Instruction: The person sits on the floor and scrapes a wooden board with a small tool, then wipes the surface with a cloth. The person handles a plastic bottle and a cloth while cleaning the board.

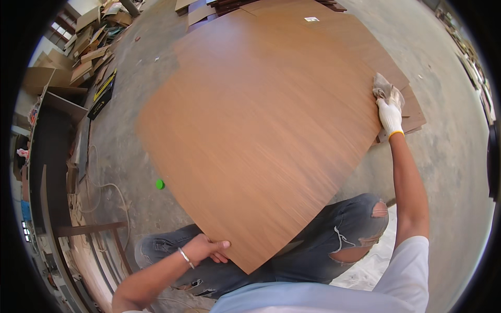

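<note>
A large brown wood-grain panel (261,120) lies tilted across my lap, its near corner toward me. My bare left hand (206,250), with a bracelet at the wrist, grips the panel's near left edge, thumb on top and fingers curled below. At the far right edge, my right hand (390,112) in a white knitted glove is closed on a grey rag (383,86), which rests against the panel's edge. Beneath the panel's far right side, more brown panels (412,107) show, partly hidden by it.
On the concrete floor (141,112), a green cap (160,184) lies left of the panel. Flattened cardboard (86,60) is heaped at the far left, near a black and yellow box (102,96). A pale hose (121,193) and a metal frame (94,229) are at the left.
</note>
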Demonstrator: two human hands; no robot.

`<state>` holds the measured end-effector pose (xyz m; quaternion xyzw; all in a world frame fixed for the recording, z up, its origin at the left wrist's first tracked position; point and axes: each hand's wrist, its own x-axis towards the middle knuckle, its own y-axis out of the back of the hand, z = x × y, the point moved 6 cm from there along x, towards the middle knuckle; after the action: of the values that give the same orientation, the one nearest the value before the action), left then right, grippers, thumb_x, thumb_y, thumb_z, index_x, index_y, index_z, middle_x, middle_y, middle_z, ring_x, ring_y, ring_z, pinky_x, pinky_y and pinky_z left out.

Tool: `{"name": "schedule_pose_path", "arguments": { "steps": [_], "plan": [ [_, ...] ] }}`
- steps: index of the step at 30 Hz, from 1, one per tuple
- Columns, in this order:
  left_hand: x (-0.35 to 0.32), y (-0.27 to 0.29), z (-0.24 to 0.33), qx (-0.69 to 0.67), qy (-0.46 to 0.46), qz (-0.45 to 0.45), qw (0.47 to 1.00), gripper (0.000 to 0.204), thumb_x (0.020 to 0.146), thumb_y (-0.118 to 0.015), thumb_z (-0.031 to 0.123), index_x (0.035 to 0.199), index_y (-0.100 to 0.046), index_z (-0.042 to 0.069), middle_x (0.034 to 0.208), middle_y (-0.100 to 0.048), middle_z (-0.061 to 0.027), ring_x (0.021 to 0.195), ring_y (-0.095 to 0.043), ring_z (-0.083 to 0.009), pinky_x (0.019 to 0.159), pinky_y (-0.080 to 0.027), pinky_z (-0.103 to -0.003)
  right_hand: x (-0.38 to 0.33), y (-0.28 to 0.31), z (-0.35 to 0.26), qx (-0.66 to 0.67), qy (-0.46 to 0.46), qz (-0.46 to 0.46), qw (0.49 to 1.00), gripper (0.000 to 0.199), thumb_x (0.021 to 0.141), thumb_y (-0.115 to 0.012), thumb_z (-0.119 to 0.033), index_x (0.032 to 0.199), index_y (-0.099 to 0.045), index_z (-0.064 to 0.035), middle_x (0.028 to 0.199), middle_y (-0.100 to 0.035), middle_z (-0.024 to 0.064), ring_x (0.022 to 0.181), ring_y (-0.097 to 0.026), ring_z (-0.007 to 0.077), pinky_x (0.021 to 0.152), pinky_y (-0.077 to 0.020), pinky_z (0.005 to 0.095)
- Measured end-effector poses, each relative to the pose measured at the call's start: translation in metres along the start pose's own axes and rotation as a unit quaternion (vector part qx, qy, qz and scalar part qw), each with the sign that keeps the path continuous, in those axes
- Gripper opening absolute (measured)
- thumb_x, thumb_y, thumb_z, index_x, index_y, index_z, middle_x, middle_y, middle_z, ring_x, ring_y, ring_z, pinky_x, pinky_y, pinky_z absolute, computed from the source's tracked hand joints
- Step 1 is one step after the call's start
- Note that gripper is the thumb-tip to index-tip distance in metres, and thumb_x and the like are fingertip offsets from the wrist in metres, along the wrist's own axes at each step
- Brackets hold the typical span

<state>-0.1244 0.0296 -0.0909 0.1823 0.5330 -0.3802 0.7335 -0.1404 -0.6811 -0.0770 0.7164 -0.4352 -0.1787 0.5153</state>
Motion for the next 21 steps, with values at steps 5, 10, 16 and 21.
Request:
{"name": "schedule_pose_path", "arguments": {
  "steps": [5,10,16,21],
  "plan": [
    [-0.004,0.002,0.003,-0.065,-0.053,0.071,0.994,0.044,0.099,-0.071,0.035,0.116,-0.067,-0.005,0.095,-0.077,-0.018,0.075,-0.076,-0.0257,0.065,-0.061,-0.032,0.041,-0.016,-0.054,-0.028,0.095,-0.029,0.995,0.081,0.093,-0.058,-0.043,0.16,-0.034,-0.004,0.166,-0.028,0.0267,0.154,-0.025,0.041,0.126,-0.0225,0.0414],
    [0.004,0.019,0.044,-0.134,-0.088,0.164,0.973,0.038,0.102,-0.066,0.039,0.106,-0.067,0.001,0.084,-0.073,-0.011,0.062,-0.069,-0.0203,0.058,-0.056,-0.03,0.009,-0.029,-0.125,0.085,0.13,-0.072,0.985,0.081,0.092,-0.061,-0.037,0.158,-0.036,0.0016,0.164,-0.031,0.0287,0.153,-0.028,0.0424,0.125,-0.025,0.0414],
    [0.017,0.007,0.09,-0.168,-0.133,0.15,0.965,0.035,0.103,-0.064,0.038,0.103,-0.066,0.004,0.083,-0.072,-0.008,0.061,-0.066,-0.0178,0.056,-0.054,-0.03,-0.183,-0.007,-0.221,0.009,0.42,-0.181,0.889,0.075,0.083,-0.066,-0.019,0.15,-0.044,0.0038,0.16,-0.036,0.0301,0.152,-0.028,0.0482,0.126,-0.0231,0.0545],
    [0.03,-0.008,0.096,-0.13,-0.132,0.135,0.973,0.034,0.103,-0.064,0.035,0.1,-0.065,0.001,0.082,-0.071,-0.0101,0.061,-0.066,-0.0182,0.057,-0.054,-0.03,-0.322,0.027,-0.263,0.164,0.646,-0.362,0.651,0.048,0.081,-0.07,-0.021,0.128,-0.066,-0.0138,0.148,-0.055,0.0108,0.143,-0.045,0.0347,0.119,-0.0355,0.0511]
  ]
}}
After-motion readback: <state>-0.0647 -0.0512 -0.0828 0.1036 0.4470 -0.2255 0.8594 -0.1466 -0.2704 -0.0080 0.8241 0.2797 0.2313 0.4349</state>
